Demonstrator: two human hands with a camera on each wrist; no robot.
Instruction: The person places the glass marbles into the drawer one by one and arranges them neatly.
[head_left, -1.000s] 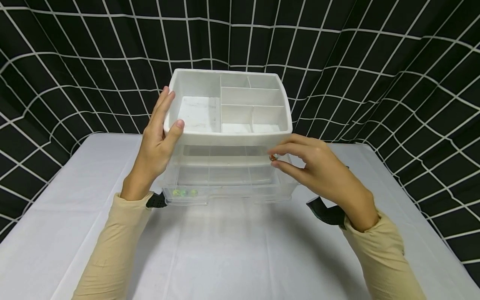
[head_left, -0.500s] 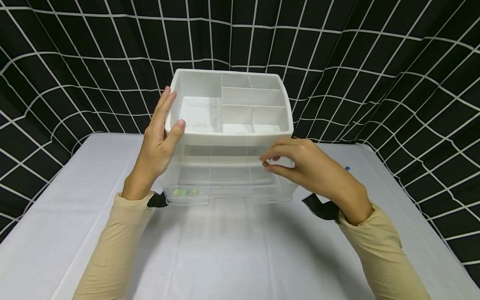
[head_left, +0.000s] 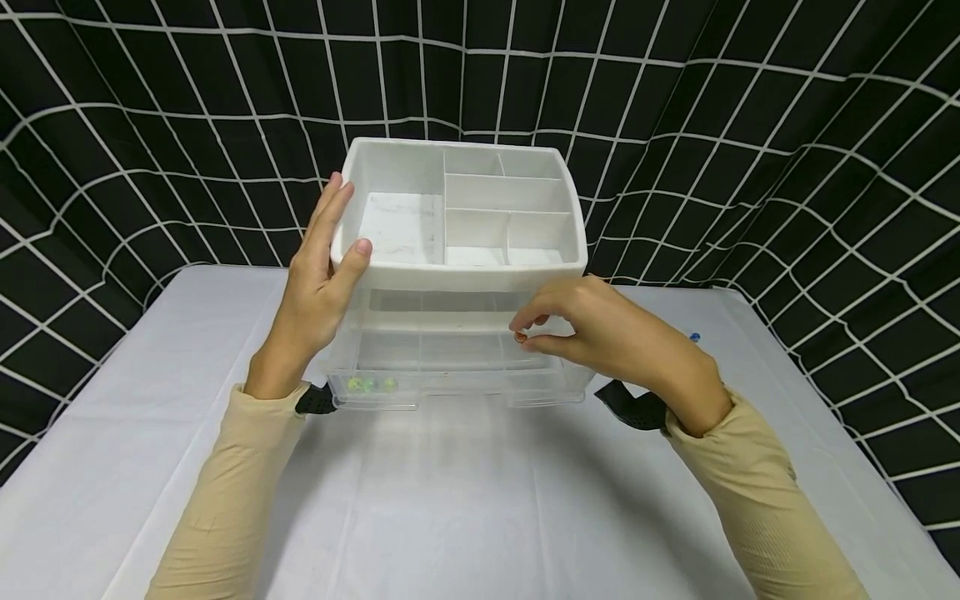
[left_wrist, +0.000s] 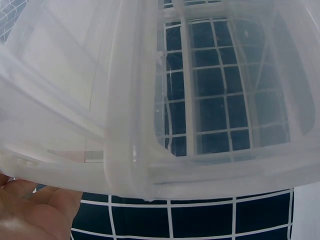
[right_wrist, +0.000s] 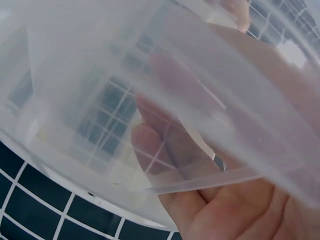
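A white desktop organizer [head_left: 457,278] with a divided top tray stands mid-table, its clear lower drawer [head_left: 457,383] pulled out toward me. My left hand [head_left: 303,300] grips the organizer's left front corner, fingers along the side and thumb over the front rim. Between thumb and fingertips my right hand [head_left: 577,321] pinches a small orange-brown marble [head_left: 521,337] above the drawer's right part. Several green marbles [head_left: 367,385] lie at the drawer's front left. In the right wrist view, the right fingers [right_wrist: 147,150] show through clear plastic, and the marble is hidden.
A small blue marble [head_left: 695,337] lies on the white tablecloth [head_left: 450,517], right of the organizer and beyond the right forearm. Black cloth with white grid lines [head_left: 480,83] hangs behind and on both sides. Dividers split the organizer's top tray into compartments.
My right hand has moved left and slightly down with the orange-brown marble, over the open drawer. The blue marble has come into fuller view. The left hand stays at the organizer's corner.
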